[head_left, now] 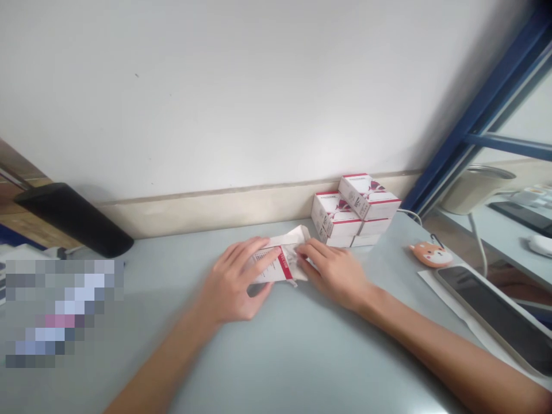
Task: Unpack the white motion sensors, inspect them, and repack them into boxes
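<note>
A small white and red cardboard box lies on the table in front of me with its flaps open on the right side. My left hand grips it from the left, fingers across the top and thumb along the near edge. At the open end is my right hand, its fingers bent and pinched together over whitish, partly see-through material. What those fingertips hold is too small and blurred to name. Behind the right hand, a stack of similar white and red boxes stands near the wall.
To the right, an orange animal-face item sits beside a phone on white paper. A black cylinder leans at the back left. The blue frame rises on the right, with a mirror-like pane showing a beige container.
</note>
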